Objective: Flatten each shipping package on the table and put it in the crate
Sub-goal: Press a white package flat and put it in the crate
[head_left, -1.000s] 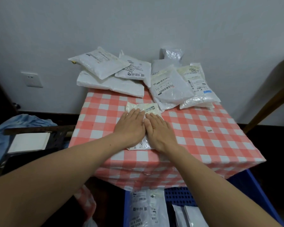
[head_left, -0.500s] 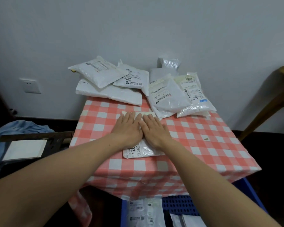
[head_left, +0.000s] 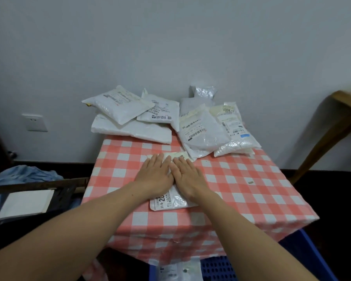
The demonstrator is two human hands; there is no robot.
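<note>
A small white shipping package (head_left: 168, 201) with a printed label lies flat in the middle of the checked table (head_left: 241, 189). My left hand (head_left: 155, 173) and my right hand (head_left: 187, 175) press down on it side by side, fingers straight and pointing away from me. Only the package's near end and a strip of its far edge show past my hands. At the table's far edge lie several more white packages, a left pile (head_left: 128, 118) and a right pile (head_left: 215, 128). A blue crate (head_left: 304, 258) stands on the floor below the table's front, with a package (head_left: 178, 270) inside.
A white wall with a socket (head_left: 35, 122) stands behind the table. On the left are blue cloth (head_left: 26, 175), a dark wooden bar and a white sheet (head_left: 24, 203). A wooden frame (head_left: 330, 128) leans at the right.
Both hands have slid a little farther along the package while pressing it, baring more of its near end. The camera has tilted upward.
</note>
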